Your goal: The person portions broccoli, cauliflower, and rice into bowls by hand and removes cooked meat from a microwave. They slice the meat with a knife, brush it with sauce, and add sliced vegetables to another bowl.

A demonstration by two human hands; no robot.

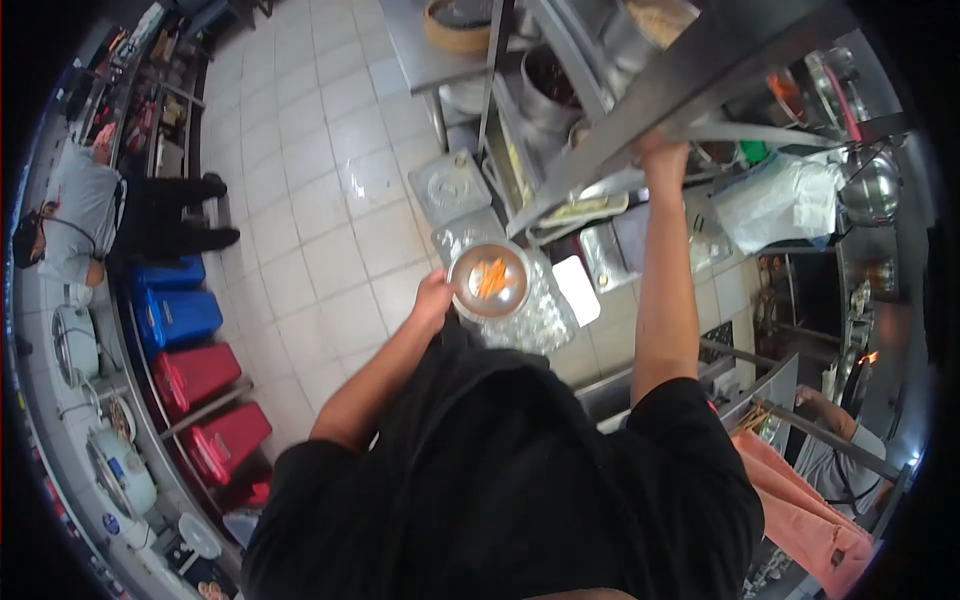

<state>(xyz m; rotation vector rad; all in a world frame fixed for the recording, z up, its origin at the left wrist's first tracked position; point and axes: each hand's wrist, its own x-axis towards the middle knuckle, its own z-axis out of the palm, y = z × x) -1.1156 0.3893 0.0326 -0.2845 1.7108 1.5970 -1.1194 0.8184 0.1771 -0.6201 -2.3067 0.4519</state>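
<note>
My left hand is closed on the rim of a round metal bowl, held in front of my body. Orange strips, which look like cut carrot, lie in the bottom of the bowl. My right arm stretches forward to a steel shelf rack. There my right hand is partly covered by the rack's beam, so its fingers are hidden. Near it stand a deep metal pot with dark contents and a tray with pale green food.
Clear plastic lids or containers sit low beyond the bowl. A white plastic bag lies to the right. Red bins and blue bins line the left counter, where a person stands. Another person is at right, near a flame.
</note>
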